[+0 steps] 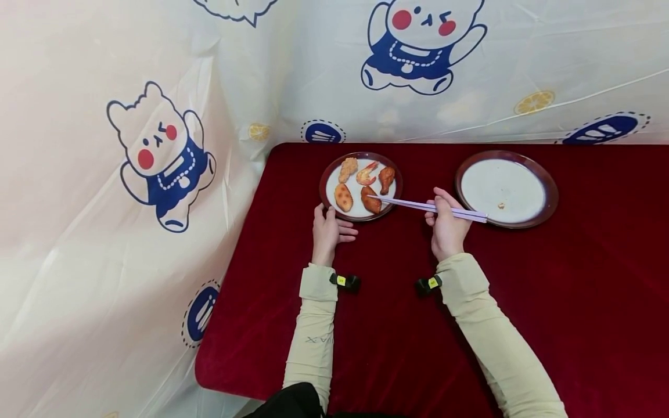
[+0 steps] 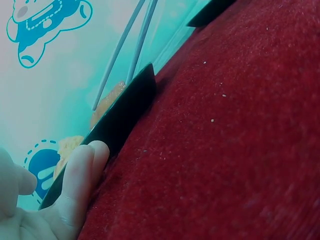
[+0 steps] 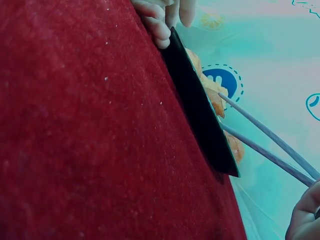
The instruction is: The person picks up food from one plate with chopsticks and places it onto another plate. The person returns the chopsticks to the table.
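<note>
My left hand (image 1: 325, 235) holds the near left rim of a brown-edged white plate (image 1: 334, 212), the rim lying between thumb and fingers. On this plate lie a shrimp (image 1: 367, 173), a drumstick (image 1: 387, 179), a crumbed fried piece (image 1: 348, 169), a spotted golden piece (image 1: 343, 197) and a brown fried piece (image 1: 370, 200). Pale purple chopsticks (image 1: 413, 204) are gripped in my right hand (image 1: 448, 227), between the two plates. Their tips reach the brown piece. In the right wrist view the chopsticks (image 3: 272, 137) stand slightly apart, with food behind the plate's edge.
A second brown-rimmed plate (image 1: 550, 191) stands to the right, with a small crumb (image 1: 501, 205) on it. Dark red cloth (image 1: 397, 342) covers the table. Behind and to the left hangs a white sheet (image 1: 298, 69) printed with cartoon figures.
</note>
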`<state>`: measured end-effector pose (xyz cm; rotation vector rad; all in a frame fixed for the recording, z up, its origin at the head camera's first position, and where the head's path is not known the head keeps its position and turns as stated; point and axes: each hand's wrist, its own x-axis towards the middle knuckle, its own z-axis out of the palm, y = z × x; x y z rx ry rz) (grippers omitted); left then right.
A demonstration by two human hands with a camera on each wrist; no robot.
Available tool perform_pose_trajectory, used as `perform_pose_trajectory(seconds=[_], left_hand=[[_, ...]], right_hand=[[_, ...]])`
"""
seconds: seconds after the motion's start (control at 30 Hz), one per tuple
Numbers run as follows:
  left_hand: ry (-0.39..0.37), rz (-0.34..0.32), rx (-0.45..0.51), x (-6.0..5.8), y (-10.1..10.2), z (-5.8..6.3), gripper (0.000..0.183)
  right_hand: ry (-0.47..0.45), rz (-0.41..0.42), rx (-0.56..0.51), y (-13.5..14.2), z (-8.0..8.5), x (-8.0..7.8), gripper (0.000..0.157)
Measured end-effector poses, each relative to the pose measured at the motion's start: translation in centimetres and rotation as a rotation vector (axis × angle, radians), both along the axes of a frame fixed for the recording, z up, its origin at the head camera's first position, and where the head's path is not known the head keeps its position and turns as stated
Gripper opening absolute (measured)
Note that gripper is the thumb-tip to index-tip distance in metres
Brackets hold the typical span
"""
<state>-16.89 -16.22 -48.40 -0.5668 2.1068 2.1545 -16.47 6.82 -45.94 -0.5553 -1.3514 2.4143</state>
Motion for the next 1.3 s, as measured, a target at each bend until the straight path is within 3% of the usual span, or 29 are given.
perform_pose_trajectory(seconds=[0.3, 0.47, 0.77, 1.3], left_hand=[[0.004, -0.005, 0.006, 0.0, -0.1, -0.1, 0.051], [-0.005, -0.015, 0.007, 0.0, 0.0, 0.4, 0.051], [0.003, -0.002, -0.001, -0.1, 0.0, -0.1, 0.051], [0.002, -0.003, 0.013, -0.1, -0.1, -0.2, 0.05]], right_hand=[[0.018, 0.01, 0.084, -0.2, 0.2, 0.2, 0.028], [0.029, 0.021, 0.111, -0.1, 0.2, 0.3, 0.027], [0.022, 0.039, 0.134, -0.4, 0.4, 0.4, 0.022], [0.086, 0.013, 0.182, 0.4, 1.0, 1.2, 0.028]])
